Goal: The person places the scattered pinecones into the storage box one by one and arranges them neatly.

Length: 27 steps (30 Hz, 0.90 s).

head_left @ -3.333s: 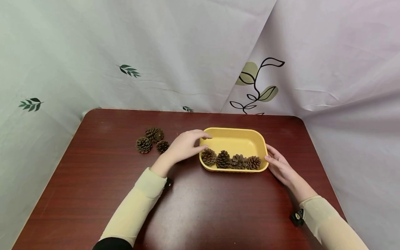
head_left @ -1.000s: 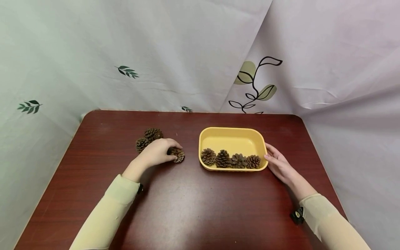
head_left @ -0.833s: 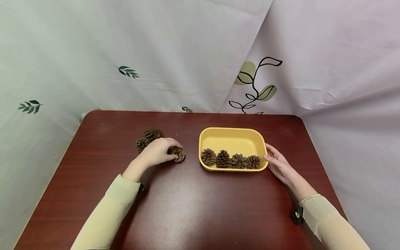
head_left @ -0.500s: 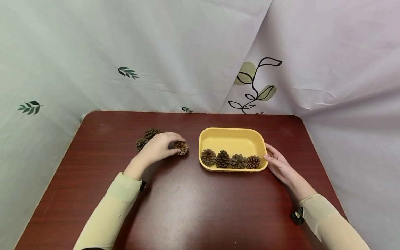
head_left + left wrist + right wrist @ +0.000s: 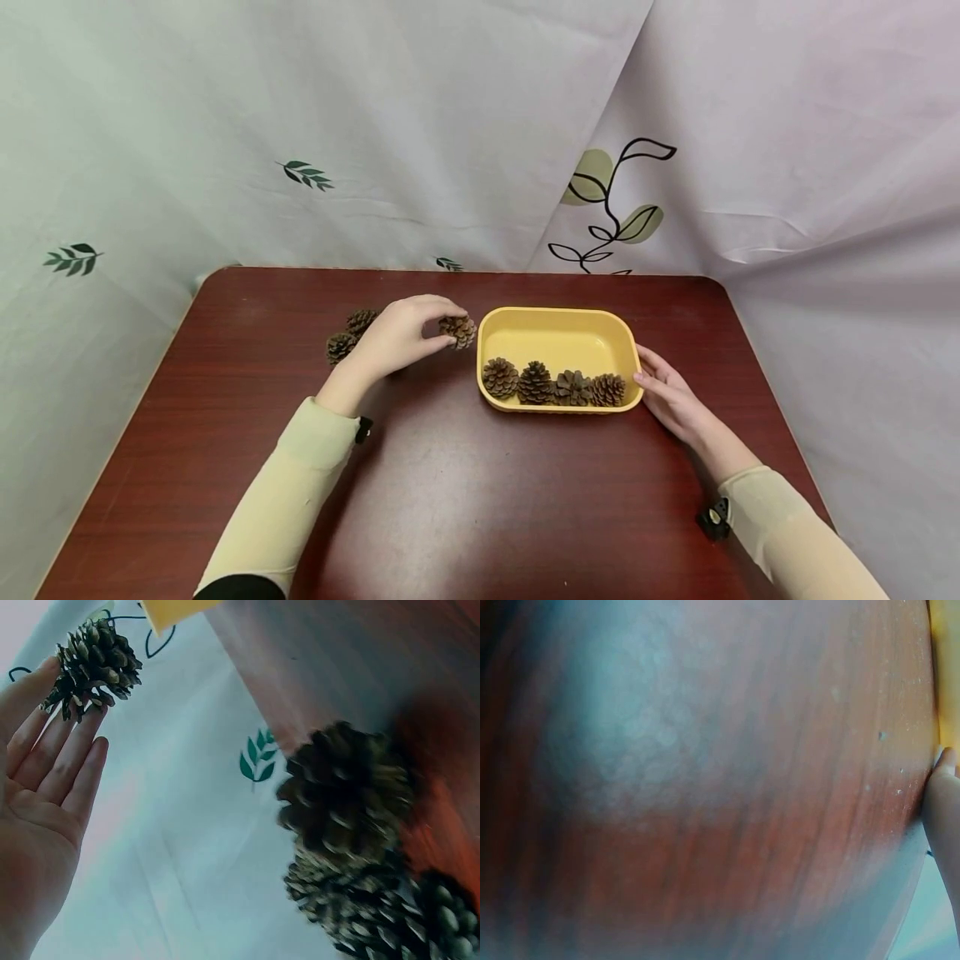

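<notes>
Between thumb and fingertips, my left hand [image 5: 401, 333] pinches a brown pinecone [image 5: 459, 331], raised just left of a yellow tray [image 5: 555, 312]. The left wrist view shows this pinecone [image 5: 101, 660] at the tips of the extended fingers. Inside the tray, several pinecones [image 5: 536, 382] stand in a row along its near wall. My right hand [image 5: 675, 400] holds the tray's right end, thumb at the rim and fingers along the outer wall. In the right wrist view only the thumb side of that hand [image 5: 945, 810] shows, against the tray's yellow wall [image 5: 946, 675].
Behind my left hand, loose pinecones [image 5: 342, 346] lie grouped on the dark red table [image 5: 480, 500], partly hidden in the head view. The left wrist view shows this group [image 5: 345, 795] close up. A pale curtain [image 5: 420, 125] with leaf prints hangs behind the table.
My left hand went from the tray's left end to the loose group, took a pinecone, and has carried it up and right toward the tray. My right hand and the tray stayed put.
</notes>
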Each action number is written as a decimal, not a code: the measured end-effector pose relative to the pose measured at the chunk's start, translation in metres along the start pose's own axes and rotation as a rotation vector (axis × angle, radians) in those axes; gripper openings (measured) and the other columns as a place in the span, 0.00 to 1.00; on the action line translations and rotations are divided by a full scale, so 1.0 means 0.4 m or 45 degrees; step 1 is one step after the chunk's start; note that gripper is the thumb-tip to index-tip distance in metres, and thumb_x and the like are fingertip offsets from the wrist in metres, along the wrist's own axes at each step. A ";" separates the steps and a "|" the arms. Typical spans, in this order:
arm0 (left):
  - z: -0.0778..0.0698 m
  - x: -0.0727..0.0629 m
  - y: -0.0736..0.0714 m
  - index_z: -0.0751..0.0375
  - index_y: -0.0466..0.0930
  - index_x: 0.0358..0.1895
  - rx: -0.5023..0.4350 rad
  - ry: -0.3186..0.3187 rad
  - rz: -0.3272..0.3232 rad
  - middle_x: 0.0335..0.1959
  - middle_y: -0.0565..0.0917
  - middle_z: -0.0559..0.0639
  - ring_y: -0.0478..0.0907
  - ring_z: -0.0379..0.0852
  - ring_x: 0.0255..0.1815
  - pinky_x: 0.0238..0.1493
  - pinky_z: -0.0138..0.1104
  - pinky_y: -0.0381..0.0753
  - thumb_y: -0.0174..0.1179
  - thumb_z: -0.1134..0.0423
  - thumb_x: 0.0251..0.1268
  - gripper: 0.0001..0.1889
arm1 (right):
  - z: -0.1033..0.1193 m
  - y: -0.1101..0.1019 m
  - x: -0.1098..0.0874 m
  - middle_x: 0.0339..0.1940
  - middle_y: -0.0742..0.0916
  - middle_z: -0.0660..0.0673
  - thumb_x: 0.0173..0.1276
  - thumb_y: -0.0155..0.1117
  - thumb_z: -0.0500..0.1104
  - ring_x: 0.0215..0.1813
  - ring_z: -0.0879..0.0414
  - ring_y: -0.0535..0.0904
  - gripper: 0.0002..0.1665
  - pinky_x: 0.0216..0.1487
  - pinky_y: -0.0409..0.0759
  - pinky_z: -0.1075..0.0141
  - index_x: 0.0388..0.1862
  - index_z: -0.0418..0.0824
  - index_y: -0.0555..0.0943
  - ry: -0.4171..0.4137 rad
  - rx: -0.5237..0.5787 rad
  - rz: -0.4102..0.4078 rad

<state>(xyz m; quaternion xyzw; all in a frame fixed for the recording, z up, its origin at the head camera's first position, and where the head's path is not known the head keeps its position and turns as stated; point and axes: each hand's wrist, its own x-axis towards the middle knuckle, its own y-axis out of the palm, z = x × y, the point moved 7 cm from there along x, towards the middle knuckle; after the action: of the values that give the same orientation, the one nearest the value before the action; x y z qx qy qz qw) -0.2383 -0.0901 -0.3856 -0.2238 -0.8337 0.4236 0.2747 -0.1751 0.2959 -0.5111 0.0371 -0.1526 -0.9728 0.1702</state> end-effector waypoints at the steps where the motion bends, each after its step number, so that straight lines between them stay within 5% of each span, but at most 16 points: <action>1: -0.004 0.006 0.000 0.59 0.88 0.60 -0.002 0.001 -0.004 0.59 0.89 0.54 0.85 0.53 0.63 0.68 0.48 0.84 0.74 0.66 0.66 0.20 | 0.000 0.000 0.000 0.69 0.81 0.59 0.84 0.44 0.29 0.67 0.68 0.79 0.27 0.67 0.78 0.77 0.73 0.51 0.69 -0.002 0.003 0.000; 20: -0.043 0.109 0.069 0.57 0.87 0.63 -0.060 0.008 0.055 0.62 0.88 0.53 0.84 0.52 0.66 0.73 0.46 0.81 0.73 0.62 0.68 0.21 | 0.003 0.005 -0.002 0.70 0.80 0.57 0.84 0.43 0.28 0.67 0.67 0.79 0.27 0.67 0.78 0.77 0.75 0.47 0.67 -0.006 0.013 0.013; 27: -0.043 0.131 0.110 0.57 0.87 0.62 -0.054 0.013 0.120 0.63 0.88 0.53 0.86 0.50 0.57 0.65 0.44 0.85 0.73 0.62 0.68 0.20 | 0.004 0.005 -0.002 0.70 0.80 0.57 0.84 0.43 0.28 0.67 0.67 0.78 0.27 0.67 0.78 0.77 0.76 0.46 0.66 -0.007 0.014 0.014</action>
<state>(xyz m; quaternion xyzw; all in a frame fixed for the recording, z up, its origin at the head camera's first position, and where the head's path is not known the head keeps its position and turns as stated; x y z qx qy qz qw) -0.2602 -0.0246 -0.3995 -0.2707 -0.8296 0.4172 0.2537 -0.1739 0.2949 -0.5091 0.0343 -0.1585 -0.9711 0.1750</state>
